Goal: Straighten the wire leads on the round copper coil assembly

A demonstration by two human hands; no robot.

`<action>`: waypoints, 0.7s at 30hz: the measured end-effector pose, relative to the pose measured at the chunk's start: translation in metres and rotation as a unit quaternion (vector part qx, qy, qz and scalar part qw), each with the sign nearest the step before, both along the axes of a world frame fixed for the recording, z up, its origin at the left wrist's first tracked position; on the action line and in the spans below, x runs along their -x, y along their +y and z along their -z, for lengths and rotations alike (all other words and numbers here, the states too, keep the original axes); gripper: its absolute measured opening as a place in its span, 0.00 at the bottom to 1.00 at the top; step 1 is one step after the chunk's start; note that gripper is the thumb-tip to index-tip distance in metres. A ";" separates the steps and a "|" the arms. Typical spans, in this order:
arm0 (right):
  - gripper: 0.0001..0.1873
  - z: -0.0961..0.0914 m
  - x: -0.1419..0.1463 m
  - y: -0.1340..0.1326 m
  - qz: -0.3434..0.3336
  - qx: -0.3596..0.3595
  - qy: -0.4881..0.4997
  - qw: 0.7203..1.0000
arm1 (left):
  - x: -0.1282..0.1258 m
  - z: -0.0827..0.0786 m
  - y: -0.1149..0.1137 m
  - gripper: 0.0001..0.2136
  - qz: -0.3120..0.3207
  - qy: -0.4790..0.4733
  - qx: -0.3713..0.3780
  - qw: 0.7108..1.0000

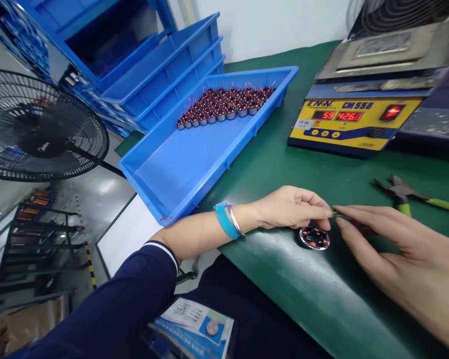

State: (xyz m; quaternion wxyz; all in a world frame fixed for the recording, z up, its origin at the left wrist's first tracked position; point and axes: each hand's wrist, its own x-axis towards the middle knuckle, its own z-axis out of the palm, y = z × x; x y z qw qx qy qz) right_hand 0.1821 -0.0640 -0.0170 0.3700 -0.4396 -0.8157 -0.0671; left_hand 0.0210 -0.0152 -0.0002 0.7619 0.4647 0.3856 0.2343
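The blue tray (183,164) is on the green table (284,284), and many small coils (228,107) stand in its far part. One coil (315,238) lies outside the tray, on the table, to its right and nearer to the person. The left hand (290,207), also right of the tray, is above this coil; its thumb and forefinger are pinched together on a thin wire (336,214). The right hand (400,244), farther right from the tray, has its thumb and forefinger almost meeting beside this wire; whether they grip it, I cannot tell. Pliers (406,192) and a yellow station (353,124) are also to the tray's right, and a fan (41,139) is to its left.
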 end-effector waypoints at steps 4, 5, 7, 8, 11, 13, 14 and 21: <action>0.13 0.007 -0.008 -0.004 0.029 0.040 0.002 0.999 | 0.001 0.000 0.000 0.04 0.000 -0.001 0.000 1.000; 0.15 0.010 -0.011 -0.006 0.047 0.058 0.008 0.997 | 0.001 0.000 0.000 0.04 -0.001 -0.003 0.000 1.000; 0.18 0.017 -0.021 -0.011 0.074 0.083 0.019 0.994 | 0.001 0.000 0.000 0.04 -0.002 -0.006 0.001 1.000; 0.19 0.020 -0.025 -0.013 0.082 0.091 0.024 0.992 | 0.001 0.000 0.000 0.04 -0.004 -0.006 0.002 1.000; 0.20 0.025 -0.033 -0.015 0.096 0.105 0.038 0.989 | 0.000 -0.001 0.001 0.05 -0.010 -0.003 0.008 1.000; 0.20 0.022 -0.032 -0.012 0.097 0.112 0.044 0.988 | 0.000 -0.001 0.001 0.05 -0.010 -0.002 0.011 1.000; 0.19 0.020 -0.028 -0.011 0.095 0.113 0.047 0.988 | 0.000 0.000 0.001 0.05 -0.008 -0.002 0.012 1.000; 0.10 -0.002 -0.001 -0.002 0.008 0.029 0.035 0.999 | 0.000 -0.002 0.000 0.05 0.000 -0.009 0.013 1.000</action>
